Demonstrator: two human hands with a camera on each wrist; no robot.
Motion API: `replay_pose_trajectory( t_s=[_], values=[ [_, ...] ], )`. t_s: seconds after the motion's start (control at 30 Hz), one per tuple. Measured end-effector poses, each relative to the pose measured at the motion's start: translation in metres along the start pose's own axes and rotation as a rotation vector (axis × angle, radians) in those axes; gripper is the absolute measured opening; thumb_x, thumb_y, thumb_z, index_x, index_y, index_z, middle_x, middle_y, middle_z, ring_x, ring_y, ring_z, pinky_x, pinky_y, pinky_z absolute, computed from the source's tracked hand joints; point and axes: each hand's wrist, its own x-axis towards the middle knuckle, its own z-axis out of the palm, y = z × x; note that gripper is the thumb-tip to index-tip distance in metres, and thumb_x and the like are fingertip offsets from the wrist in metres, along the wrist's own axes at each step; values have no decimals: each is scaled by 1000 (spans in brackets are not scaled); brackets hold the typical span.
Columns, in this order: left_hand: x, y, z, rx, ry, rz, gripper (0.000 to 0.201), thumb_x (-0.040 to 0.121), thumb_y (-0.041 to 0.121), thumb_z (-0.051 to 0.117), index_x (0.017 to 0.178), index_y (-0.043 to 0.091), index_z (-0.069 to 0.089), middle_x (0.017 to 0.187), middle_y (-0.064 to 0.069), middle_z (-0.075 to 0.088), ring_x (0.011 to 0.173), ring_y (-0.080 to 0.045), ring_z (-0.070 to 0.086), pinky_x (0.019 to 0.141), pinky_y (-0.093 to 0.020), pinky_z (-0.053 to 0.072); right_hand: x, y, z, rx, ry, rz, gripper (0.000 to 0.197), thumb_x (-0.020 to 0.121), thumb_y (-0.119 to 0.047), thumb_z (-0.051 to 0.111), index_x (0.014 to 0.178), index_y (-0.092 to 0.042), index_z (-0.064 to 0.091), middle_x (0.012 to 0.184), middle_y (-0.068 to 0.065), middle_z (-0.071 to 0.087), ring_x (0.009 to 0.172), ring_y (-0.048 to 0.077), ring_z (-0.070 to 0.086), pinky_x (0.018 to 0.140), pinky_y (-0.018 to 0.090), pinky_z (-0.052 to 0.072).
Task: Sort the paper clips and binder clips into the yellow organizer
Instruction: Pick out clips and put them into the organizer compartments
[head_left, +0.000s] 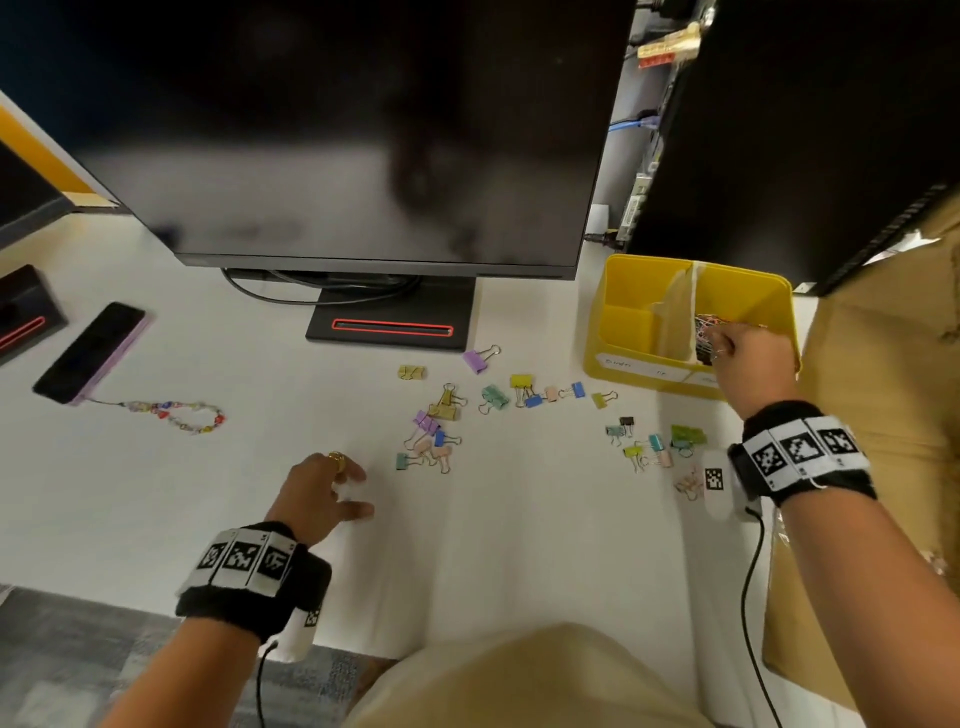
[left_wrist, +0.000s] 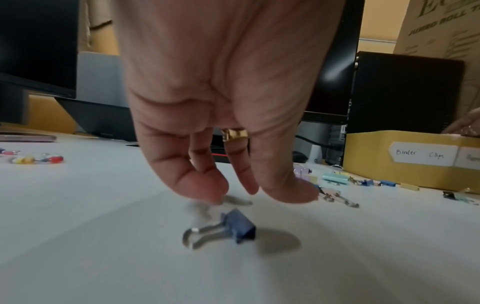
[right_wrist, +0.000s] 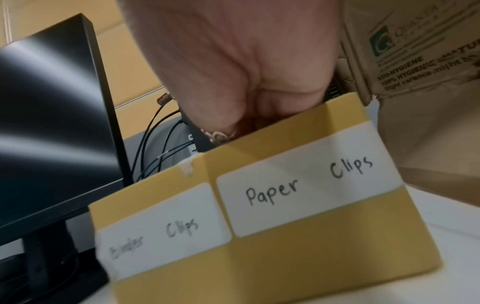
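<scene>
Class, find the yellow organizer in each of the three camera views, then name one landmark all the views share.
Head: yellow organizer at right, behind the scattered clips, right hand over it.
Left wrist: right edge, "Binder Clips" label showing.
Right wrist: centre foreground, both labels visible.
Shared landmark: black monitor.

White desk (head_left: 519, 545), dark monitor (head_left: 363, 130), cardboard boxes (head_left: 883, 364).

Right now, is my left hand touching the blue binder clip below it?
Apart. The left wrist view shows bare table between the fingertips of the left hand and the blue binder clip lying below them.
</scene>
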Motion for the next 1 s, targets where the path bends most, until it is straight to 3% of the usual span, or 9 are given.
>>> replay_pose_trajectory(
  t_s=[0.1, 0.2, 0.27, 0.37, 0.47, 0.57, 0.73, 0.87, 1.0],
  values=[
    [-1, 0, 10, -17, -19, -29, 33, 63, 5, 83, 87, 11, 61, 83, -4, 51, 63, -18, 52, 58, -17, 39, -26, -9, 3, 132, 157, -129, 21, 93, -6, 46, 105, 1, 62, 102, 26, 64, 91, 36, 58, 85, 40, 46],
    [5, 9, 20, -16, 30, -9, 27, 66, 4, 81, 81, 11, 60, 69, 0, 49, 71, -22, 52, 57, -15, 37, -66, -13, 15, 149, 192, -271, 16, 87, 2, 52, 99, 2, 62, 101, 24, 61, 95, 37, 55, 84, 40, 45],
    [10, 22, 25, -23, 81, 2, 39, 67, 6, 81, 100, 8, 60, 90, -6, 54, 85, -26, 57, 71, -22, 47, -86, -8, 27, 104, 65, -253, 21, 84, -6, 59, 104, -1, 62, 107, 22, 57, 100, 39, 53, 83, 41, 46],
    [20, 45, 28, -96, 57, 61, 80, 67, 3, 80, 134, 18, 38, 131, -12, 34, 103, -34, 59, 95, -37, 52, -96, -5, 40, -39, -261, -33, 73, 73, -43, 72, 134, -16, 40, 138, 18, 38, 124, 40, 37, 96, 50, 40],
    [27, 69, 34, 66, -40, 105, 93, 70, 22, 79, 142, 30, 21, 133, -12, 25, 108, -38, 55, 100, -42, 49, -94, -14, 46, -198, -461, -10, 104, 60, -63, 71, 142, -30, 16, 149, 11, 22, 132, 35, 25, 101, 51, 36],
    [27, 94, 47, 262, -52, 54, 75, 72, 48, 72, 133, 21, 38, 128, -10, 27, 113, -36, 43, 100, -43, 43, -94, -22, 58, -257, -487, -98, 86, 66, -55, 72, 136, -28, 29, 141, 10, 31, 126, 31, 28, 97, 46, 41],
    [28, 129, 64, 377, -62, 89, 46, 90, 39, 52, 122, 6, 47, 125, -14, 37, 111, -33, 48, 99, -37, 42, -91, -26, 70, -140, -434, -151, 33, 86, -17, 59, 117, -14, 49, 127, 13, 43, 116, 30, 34, 96, 36, 39],
    [28, 142, 73, 335, -118, 123, 39, 91, 27, 51, 123, 7, 46, 124, -15, 40, 113, -33, 47, 99, -37, 45, -86, -32, 68, -215, -542, -188, 34, 80, -15, 61, 111, -9, 46, 115, 15, 47, 111, 31, 36, 88, 35, 39],
    [31, 149, 74, 396, -180, 230, 36, 94, 17, 46, 128, 8, 39, 128, -15, 45, 119, -30, 44, 105, -38, 38, -83, -38, 67, -275, -622, -230, 42, 77, -20, 63, 112, -8, 42, 116, 14, 46, 114, 31, 33, 83, 42, 45]
  ],
)
